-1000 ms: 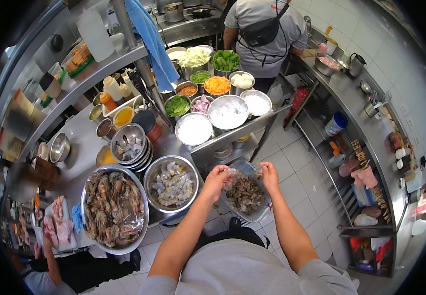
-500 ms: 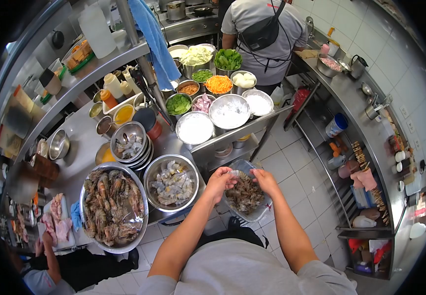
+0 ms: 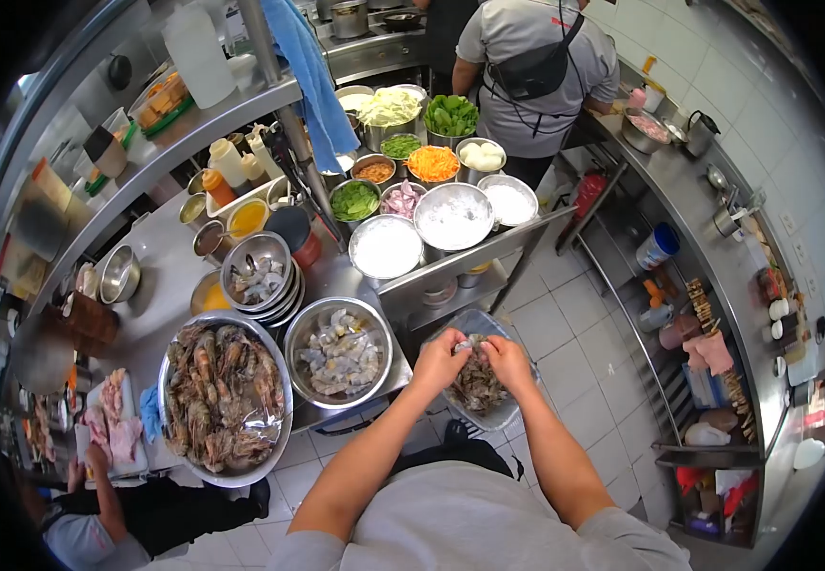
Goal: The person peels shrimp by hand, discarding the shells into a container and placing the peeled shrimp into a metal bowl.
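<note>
My left hand [image 3: 439, 360] and my right hand [image 3: 507, 362] are close together over a clear plastic tub [image 3: 517, 411]. Both are closed, fingertips pinched on a greyish shrimp [image 3: 469, 344] between them, partly hidden by the fingers. Below them, a heap of brown shrimp shells and heads [image 3: 477, 385] fills the tub. To the left stands a steel bowl [image 3: 381, 328] of peeled grey shrimp [image 3: 339, 354]. Beyond it, a large steel basin [image 3: 286, 400] holds whole unpeeled shrimp [image 3: 217, 390].
Stacked steel bowls [image 3: 290, 305] stand behind the basin. Pots of shredded carrot [image 3: 433, 164], greens [image 3: 451, 116] and white powder [image 3: 453, 217] line the counter ahead. One co-worker [image 3: 541, 76] stands at the back; another person's hands [image 3: 89, 466] are by raw meat [image 3: 112, 419] at lower left.
My hands have drawn together over the tub, with the left moving right and the shrimp now between both. The view has shifted slightly. The lower-left person's hand now holds something pale.
</note>
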Action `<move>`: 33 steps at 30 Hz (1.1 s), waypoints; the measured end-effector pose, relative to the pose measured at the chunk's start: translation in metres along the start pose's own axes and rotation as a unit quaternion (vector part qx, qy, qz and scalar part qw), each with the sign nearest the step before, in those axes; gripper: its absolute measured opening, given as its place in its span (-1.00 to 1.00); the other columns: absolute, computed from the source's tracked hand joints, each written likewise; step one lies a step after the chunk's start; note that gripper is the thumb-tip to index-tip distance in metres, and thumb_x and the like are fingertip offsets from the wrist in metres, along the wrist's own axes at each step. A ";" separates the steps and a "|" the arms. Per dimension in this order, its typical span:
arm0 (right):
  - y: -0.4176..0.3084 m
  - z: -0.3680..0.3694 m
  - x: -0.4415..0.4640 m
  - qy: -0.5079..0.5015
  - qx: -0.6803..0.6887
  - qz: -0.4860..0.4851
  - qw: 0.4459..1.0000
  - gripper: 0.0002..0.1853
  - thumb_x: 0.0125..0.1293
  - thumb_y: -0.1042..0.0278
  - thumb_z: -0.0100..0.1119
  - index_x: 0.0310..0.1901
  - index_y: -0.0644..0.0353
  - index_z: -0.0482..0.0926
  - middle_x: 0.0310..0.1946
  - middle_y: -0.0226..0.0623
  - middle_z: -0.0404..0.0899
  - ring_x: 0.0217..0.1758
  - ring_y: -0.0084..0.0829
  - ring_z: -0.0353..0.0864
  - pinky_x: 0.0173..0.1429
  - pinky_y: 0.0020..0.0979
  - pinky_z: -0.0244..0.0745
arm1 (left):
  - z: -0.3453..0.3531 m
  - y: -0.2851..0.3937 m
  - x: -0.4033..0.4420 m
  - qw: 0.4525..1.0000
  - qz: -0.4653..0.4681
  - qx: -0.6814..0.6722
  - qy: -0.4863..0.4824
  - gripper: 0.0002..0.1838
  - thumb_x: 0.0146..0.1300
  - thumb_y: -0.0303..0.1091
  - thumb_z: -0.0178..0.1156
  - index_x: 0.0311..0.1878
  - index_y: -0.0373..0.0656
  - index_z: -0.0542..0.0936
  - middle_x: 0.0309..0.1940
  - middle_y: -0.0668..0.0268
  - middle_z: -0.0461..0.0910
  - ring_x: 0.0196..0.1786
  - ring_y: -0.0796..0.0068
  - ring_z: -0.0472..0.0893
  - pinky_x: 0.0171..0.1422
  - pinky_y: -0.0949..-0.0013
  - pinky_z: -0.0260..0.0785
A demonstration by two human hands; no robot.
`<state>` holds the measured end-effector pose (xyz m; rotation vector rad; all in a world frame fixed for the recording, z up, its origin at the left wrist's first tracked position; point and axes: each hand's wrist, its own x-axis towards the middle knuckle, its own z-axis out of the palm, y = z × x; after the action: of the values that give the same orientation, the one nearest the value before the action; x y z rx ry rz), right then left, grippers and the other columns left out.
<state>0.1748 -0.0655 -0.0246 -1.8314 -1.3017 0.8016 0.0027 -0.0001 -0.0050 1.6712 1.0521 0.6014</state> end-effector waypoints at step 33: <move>-0.057 0.038 -0.010 -0.126 0.171 -0.007 0.977 -0.76 0.33 0.47 0.29 0.01 0.26 0.68 -0.16 -0.34 0.71 -0.14 -0.61 0.63 -0.03 -0.52 0.53 | -0.036 -0.018 -0.053 0.857 -0.227 -0.459 -0.055 -0.85 0.51 -0.27 0.05 0.03 -0.07 0.49 -0.22 0.35 0.62 -0.26 0.49 0.63 -0.24 0.45 0.47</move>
<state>0.1125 -0.0551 0.0038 -1.4812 -1.2366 1.1995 -0.0584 -0.0268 -0.0036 0.5804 0.8235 0.5519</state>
